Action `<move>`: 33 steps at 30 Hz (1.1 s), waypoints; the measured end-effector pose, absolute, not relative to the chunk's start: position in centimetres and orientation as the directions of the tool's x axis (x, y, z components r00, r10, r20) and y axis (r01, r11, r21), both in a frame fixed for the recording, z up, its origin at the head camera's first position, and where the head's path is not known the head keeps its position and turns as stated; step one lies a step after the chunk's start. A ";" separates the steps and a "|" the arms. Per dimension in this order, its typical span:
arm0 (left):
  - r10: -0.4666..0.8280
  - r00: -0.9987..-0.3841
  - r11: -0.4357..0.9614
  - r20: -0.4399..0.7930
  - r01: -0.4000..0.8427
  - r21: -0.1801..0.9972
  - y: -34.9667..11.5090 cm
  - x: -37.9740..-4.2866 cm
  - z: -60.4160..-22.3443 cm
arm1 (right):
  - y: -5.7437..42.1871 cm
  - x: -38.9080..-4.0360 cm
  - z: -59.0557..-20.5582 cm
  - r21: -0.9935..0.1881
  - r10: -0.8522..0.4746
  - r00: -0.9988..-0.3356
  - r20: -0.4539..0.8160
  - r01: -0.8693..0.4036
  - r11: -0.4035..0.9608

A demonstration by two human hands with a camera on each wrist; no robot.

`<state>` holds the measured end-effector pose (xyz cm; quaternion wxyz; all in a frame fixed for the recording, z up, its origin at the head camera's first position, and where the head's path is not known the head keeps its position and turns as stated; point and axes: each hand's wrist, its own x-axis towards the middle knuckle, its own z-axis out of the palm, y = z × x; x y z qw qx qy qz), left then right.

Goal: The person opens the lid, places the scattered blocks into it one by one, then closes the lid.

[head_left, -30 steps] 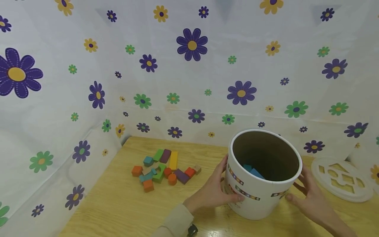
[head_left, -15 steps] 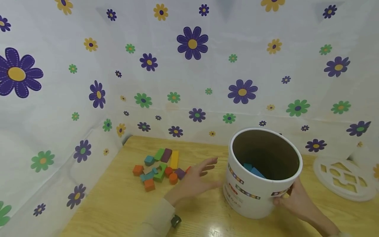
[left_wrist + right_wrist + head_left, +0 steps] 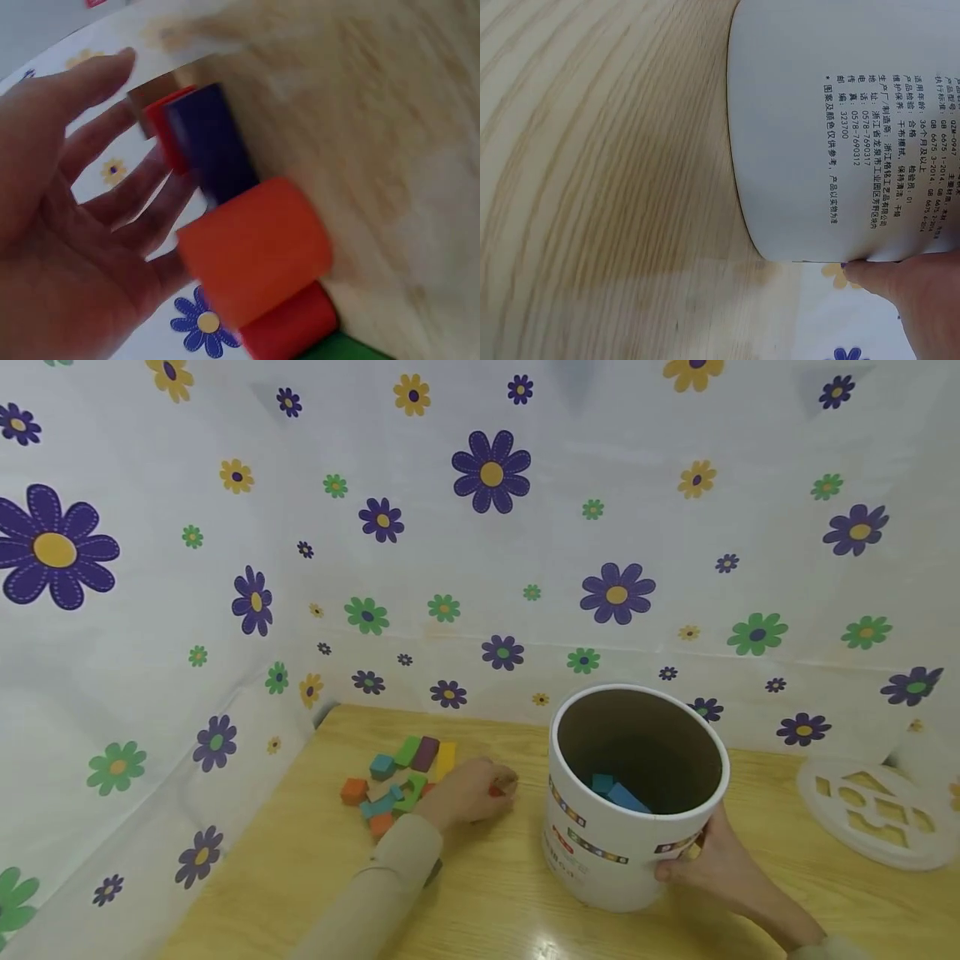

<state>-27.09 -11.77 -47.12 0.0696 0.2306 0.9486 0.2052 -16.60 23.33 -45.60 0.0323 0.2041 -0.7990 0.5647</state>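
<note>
My left hand (image 3: 468,789) is over the right side of a cluster of coloured wooden blocks. In the left wrist view, its bent fingers reach behind a plain wood block (image 3: 154,88), a red block (image 3: 166,139) and a purple block (image 3: 214,142); the thumb stands apart from them. Nearer that camera are an orange cylinder (image 3: 259,247) and a red cylinder (image 3: 292,326). My right hand (image 3: 720,868) grips the lower right side of a white bucket (image 3: 600,860), thumb in front, other fingers mostly hidden. Blue blocks (image 3: 626,797) lie inside the open-topped bucket.
Several other blocks, including an orange cube (image 3: 354,791) and a yellow block (image 3: 446,759), lie on the wooden table (image 3: 300,877). A pale round lid (image 3: 877,814) with shaped holes lies at the right. Flower-patterned sheeting (image 3: 540,543) stands behind and at the left.
My left hand has left the bucket and moved left to the right edge of the blocks. The bucket, with my right hand on it, has shifted slightly left.
</note>
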 end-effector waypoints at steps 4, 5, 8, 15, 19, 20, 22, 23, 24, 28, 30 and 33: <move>0.459 -0.888 0.815 -0.023 0.410 0.410 -11.7 -27.6 -47.1 | 22.5 -17.0 -45.7 -0.875 -0.293 -0.914 0.280 -0.368 0.315; 0.448 -0.894 0.806 -0.014 0.397 0.439 -11.7 -27.7 -46.9 | 22.4 -17.0 -45.7 -0.873 -0.291 -0.915 0.279 -0.368 0.319; 0.405 -0.914 0.770 0.031 0.359 0.527 -12.2 -28.0 -45.9 | 22.2 -17.1 -45.7 -0.864 -0.289 -0.913 0.288 -0.378 0.334; 0.354 -0.918 0.662 0.178 0.380 0.646 -14.1 -27.4 -39.1 | 21.8 -17.5 -46.0 -0.871 -0.283 -0.910 0.303 -0.385 0.306; 0.385 -0.877 0.577 0.288 0.472 0.667 -14.4 -26.1 -34.2 | 21.4 -17.5 -45.8 -0.872 -0.285 -0.917 0.277 -0.365 0.327; 0.400 -0.862 0.555 0.313 0.499 0.665 -14.4 -25.8 -33.2 | 21.2 -17.5 -45.8 -0.874 -0.290 -0.918 0.270 -0.360 0.326; 0.437 -0.826 0.531 0.357 0.557 0.638 -14.2 -25.2 -31.6 | 21.0 -17.5 -45.7 -0.878 -0.294 -0.920 0.259 -0.351 0.326; 0.458 -0.809 0.518 0.368 0.579 0.629 -14.1 -24.9 -31.0 | 20.9 -17.5 -45.6 -0.882 -0.295 -0.921 0.253 -0.345 0.322; 0.478 -0.795 0.499 0.374 0.596 0.629 -13.9 -24.6 -30.4 | 20.8 -17.5 -45.6 -0.886 -0.298 -0.922 0.249 -0.341 0.315; 0.549 -0.749 0.416 0.371 0.630 0.655 -12.8 -23.3 -28.6 | 20.7 -17.4 -45.8 -0.886 -0.298 -0.924 0.241 -0.334 0.321; 0.588 -0.714 0.362 0.380 0.652 0.666 -11.9 -22.7 -27.9 | 20.8 -17.4 -45.8 -0.879 -0.294 -0.923 0.249 -0.342 0.331; 0.635 -0.665 0.305 0.393 0.684 0.663 -10.6 -22.1 -27.3 | 20.8 -17.5 -45.9 -0.869 -0.291 -0.920 0.262 -0.356 0.345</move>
